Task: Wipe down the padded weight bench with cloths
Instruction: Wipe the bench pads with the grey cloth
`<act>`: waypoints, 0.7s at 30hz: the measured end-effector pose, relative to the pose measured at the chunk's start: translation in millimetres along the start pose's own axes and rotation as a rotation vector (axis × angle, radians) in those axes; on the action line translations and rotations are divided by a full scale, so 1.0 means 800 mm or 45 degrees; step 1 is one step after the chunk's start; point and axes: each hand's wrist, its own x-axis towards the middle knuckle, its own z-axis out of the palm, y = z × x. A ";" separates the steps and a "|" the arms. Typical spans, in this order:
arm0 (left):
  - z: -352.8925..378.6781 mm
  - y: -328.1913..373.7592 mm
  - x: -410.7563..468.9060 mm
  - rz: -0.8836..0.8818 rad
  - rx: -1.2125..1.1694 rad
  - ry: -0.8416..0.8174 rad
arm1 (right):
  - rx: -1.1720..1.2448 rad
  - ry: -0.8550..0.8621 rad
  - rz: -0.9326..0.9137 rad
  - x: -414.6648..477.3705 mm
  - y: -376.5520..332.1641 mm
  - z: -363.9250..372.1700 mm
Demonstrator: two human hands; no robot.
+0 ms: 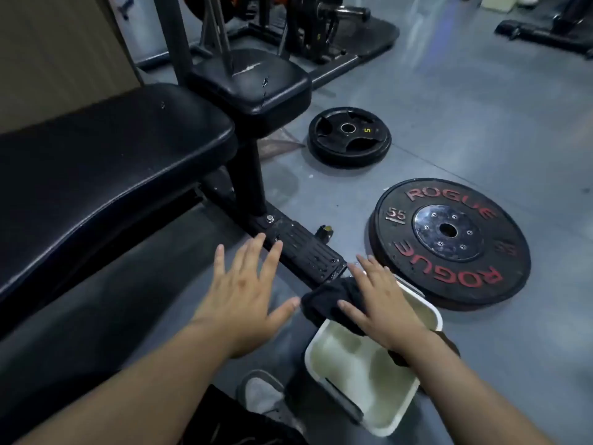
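Left hand (247, 293), fingers spread wide and empty, hovers near the padded weight bench (112, 175). Right hand (385, 303) lies flat, fingers straight, on a black cloth (324, 300) draped over a white bucket's (433, 313) far rim. A Rogue 55 plate (449, 242) lies on the floor beside it.

Left forearm (144, 374) and right forearm (465, 390): bare right to the frame edge. My left hand (247, 293) and right hand (382, 300): bare as well. Lower frame: my grey low-top fabric shoe (260, 393), darker collar. Beside it, black cloth legwear (221, 415) with a faint pale print, unreadable.
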 end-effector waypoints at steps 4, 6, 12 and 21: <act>0.000 -0.006 0.009 -0.009 -0.090 0.091 | -0.049 -0.175 0.016 0.024 -0.005 0.054; 0.001 -0.005 0.007 -0.005 -0.111 0.086 | 0.015 -0.125 0.056 0.030 -0.007 0.072; 0.003 -0.012 0.009 -0.047 -0.090 0.026 | 0.094 0.167 0.050 0.033 -0.009 0.095; 0.000 -0.015 0.007 -0.146 0.001 -0.282 | 0.135 0.401 0.029 0.029 -0.013 0.084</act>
